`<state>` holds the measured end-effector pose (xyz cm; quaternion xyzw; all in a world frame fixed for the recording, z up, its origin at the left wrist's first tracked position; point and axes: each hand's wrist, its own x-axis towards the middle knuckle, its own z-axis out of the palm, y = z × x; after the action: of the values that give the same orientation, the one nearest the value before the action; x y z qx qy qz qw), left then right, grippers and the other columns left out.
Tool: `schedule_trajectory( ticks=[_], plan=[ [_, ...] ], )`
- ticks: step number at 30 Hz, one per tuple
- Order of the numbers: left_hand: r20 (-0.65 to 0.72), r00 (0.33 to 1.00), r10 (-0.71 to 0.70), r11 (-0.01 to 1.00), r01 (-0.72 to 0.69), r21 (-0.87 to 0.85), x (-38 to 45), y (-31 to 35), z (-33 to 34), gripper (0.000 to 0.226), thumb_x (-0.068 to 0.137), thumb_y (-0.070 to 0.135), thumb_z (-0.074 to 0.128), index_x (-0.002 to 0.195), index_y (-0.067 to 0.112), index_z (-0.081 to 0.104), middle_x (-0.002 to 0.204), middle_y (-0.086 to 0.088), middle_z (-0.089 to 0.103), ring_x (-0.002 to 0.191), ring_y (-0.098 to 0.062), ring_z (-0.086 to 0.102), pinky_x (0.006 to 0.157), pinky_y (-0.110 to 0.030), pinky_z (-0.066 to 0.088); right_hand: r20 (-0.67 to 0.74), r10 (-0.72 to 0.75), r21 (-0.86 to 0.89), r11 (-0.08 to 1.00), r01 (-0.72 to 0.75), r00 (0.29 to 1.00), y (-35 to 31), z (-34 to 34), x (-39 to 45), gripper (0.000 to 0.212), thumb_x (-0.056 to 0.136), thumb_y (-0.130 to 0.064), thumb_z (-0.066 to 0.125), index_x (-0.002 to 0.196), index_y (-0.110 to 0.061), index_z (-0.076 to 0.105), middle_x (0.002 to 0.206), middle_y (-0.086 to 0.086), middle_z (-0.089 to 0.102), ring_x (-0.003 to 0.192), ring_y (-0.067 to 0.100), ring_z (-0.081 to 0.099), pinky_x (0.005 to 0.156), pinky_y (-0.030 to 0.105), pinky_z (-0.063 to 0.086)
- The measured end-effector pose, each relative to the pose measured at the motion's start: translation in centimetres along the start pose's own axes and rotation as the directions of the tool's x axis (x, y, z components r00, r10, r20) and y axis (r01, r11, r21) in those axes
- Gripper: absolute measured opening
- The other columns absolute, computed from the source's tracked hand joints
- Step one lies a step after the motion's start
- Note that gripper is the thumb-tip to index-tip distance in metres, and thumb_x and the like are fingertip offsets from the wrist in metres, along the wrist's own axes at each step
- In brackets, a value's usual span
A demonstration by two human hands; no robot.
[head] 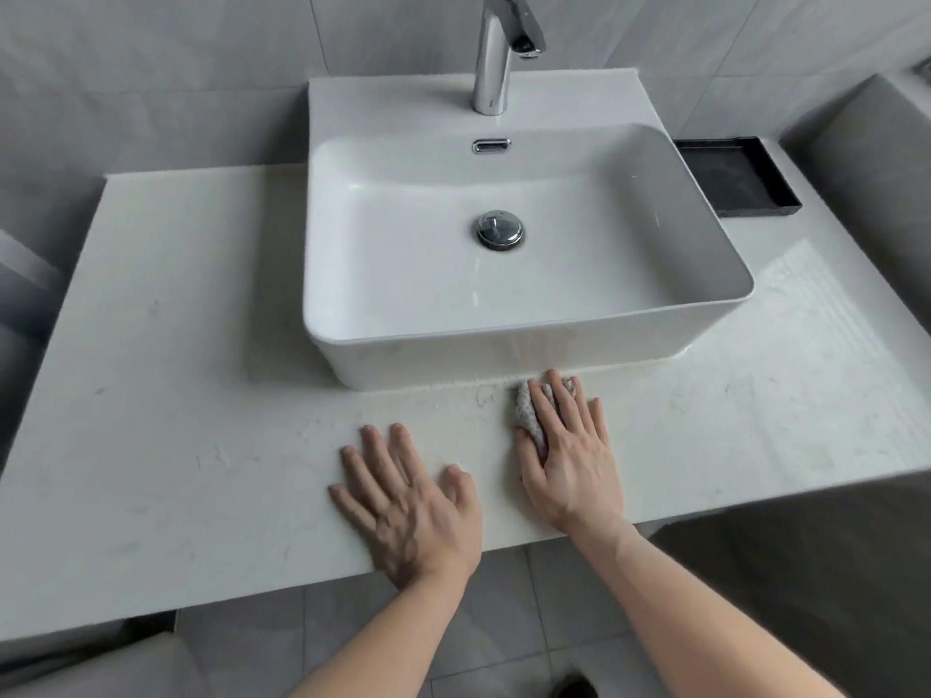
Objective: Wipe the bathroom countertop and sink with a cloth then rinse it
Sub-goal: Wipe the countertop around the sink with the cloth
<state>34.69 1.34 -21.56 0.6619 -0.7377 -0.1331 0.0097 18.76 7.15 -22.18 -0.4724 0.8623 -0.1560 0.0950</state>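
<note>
L hand (403, 501) flat, empty on countertop (176, 395) | R hand (567, 460) flat, pressing cloth (529, 413) by sink (504, 355) front

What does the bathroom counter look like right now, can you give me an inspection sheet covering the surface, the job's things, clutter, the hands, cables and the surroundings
Surface: white marbled countertop, mostly bare, with faint specks near the sink base.
Job's things: small speckled cloth lying flat on the countertop just in front of the sink; the basin looks dry, and no water runs from the chrome faucet.
Clutter: black tray to the right behind the sink, apparently empty.
Hands: right hand pressed flat on the cloth; left hand spread flat on the countertop edge, holding nothing.
Cables: nothing seen.
Surroundings: grey tiled wall behind, grey floor tiles below.
</note>
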Motion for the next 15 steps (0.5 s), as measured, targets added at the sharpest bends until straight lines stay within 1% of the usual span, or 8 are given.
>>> schedule_trajectory(
  ticks=[2,4,6,7,9,10,12,15],
  plan=[
    [0.010,1.000,0.028,1.000,-0.028,0.001,0.0,-0.3,-0.1,0.084,0.084,0.054,0.039,0.158,0.014,0.031,0.168,-0.014,0.014,0.155,-0.037,0.004,0.119,-0.065,0.008,-0.018,0.010,0.006,1.000,-0.009,1.000,-0.1,0.2,0.0,0.065,0.101,-0.039,0.046,0.162,-0.030,0.026,0.171,-0.006,0.017,0.159,0.019,0.007,0.129,0.047,0.010],
    [0.038,0.995,0.095,0.995,-0.094,-0.021,-0.2,-1.2,-0.5,0.086,0.083,0.055,0.040,0.159,0.017,0.030,0.168,-0.013,0.011,0.155,-0.037,0.000,0.120,-0.064,0.005,-0.030,0.018,0.007,1.000,-0.018,0.999,0.0,0.4,0.0,0.064,0.102,-0.038,0.046,0.162,-0.032,0.025,0.171,-0.008,0.016,0.159,0.017,0.007,0.129,0.047,0.011],
    [0.090,0.973,0.211,0.974,-0.203,-0.097,0.1,-3.3,-1.4,0.084,0.080,0.056,0.042,0.158,0.028,0.028,0.170,-0.003,0.004,0.156,-0.030,-0.006,0.123,-0.055,-0.002,-0.040,0.027,0.006,1.000,-0.027,0.999,0.0,0.4,-0.1,0.063,0.103,-0.037,0.046,0.162,-0.032,0.024,0.171,-0.009,0.016,0.159,0.015,0.006,0.129,0.045,0.009],
    [0.116,0.952,0.284,0.950,-0.264,-0.165,0.6,-5.0,-2.1,0.081,0.080,0.057,0.042,0.157,0.033,0.028,0.170,0.004,0.002,0.156,-0.024,-0.005,0.124,-0.049,-0.002,-0.046,0.030,0.004,1.000,-0.030,0.998,0.0,0.3,-0.1,0.062,0.103,-0.038,0.046,0.162,-0.032,0.025,0.171,-0.010,0.016,0.159,0.015,0.006,0.129,0.044,0.009],
    [0.090,0.910,0.405,0.888,-0.368,-0.274,2.5,-9.6,-4.0,0.075,0.081,0.058,0.040,0.154,0.037,0.034,0.167,0.015,0.009,0.154,-0.017,0.009,0.124,-0.043,0.011,-0.055,0.036,0.006,0.999,-0.036,0.998,-0.1,0.4,-0.1,0.062,0.104,-0.038,0.045,0.162,-0.032,0.025,0.170,-0.010,0.017,0.159,0.014,0.007,0.129,0.043,0.008],
    [0.041,0.904,0.426,0.877,-0.401,-0.265,3.7,-12.2,-4.9,0.074,0.082,0.057,0.040,0.152,0.036,0.037,0.166,0.015,0.014,0.151,-0.018,0.018,0.123,-0.044,0.017,-0.055,0.042,0.005,0.999,-0.042,0.998,0.0,0.4,-0.1,0.062,0.103,-0.039,0.045,0.162,-0.032,0.026,0.170,-0.010,0.017,0.159,0.014,0.007,0.129,0.042,0.007],
    [-0.053,0.920,0.388,0.905,-0.391,-0.165,6.8,-17.3,-6.0,0.071,0.083,0.057,0.041,0.150,0.033,0.042,0.165,0.011,0.020,0.148,-0.024,0.025,0.120,-0.048,0.023,-0.055,0.057,0.003,0.998,-0.057,0.997,0.0,0.5,-0.1,0.062,0.103,-0.040,0.045,0.161,-0.032,0.026,0.170,-0.010,0.017,0.159,0.014,0.007,0.129,0.042,0.007],
    [-0.081,0.979,0.188,0.978,-0.195,-0.078,9.9,-22.7,-6.7,0.077,0.082,0.063,0.035,0.152,0.031,0.039,0.166,0.003,0.019,0.151,-0.027,0.016,0.121,-0.051,0.018,-0.061,0.080,0.010,0.997,-0.080,0.995,0.2,0.6,-0.1,0.062,0.103,-0.040,0.044,0.162,-0.031,0.026,0.171,-0.009,0.017,0.159,0.016,0.007,0.129,0.044,0.008]
  ],
)
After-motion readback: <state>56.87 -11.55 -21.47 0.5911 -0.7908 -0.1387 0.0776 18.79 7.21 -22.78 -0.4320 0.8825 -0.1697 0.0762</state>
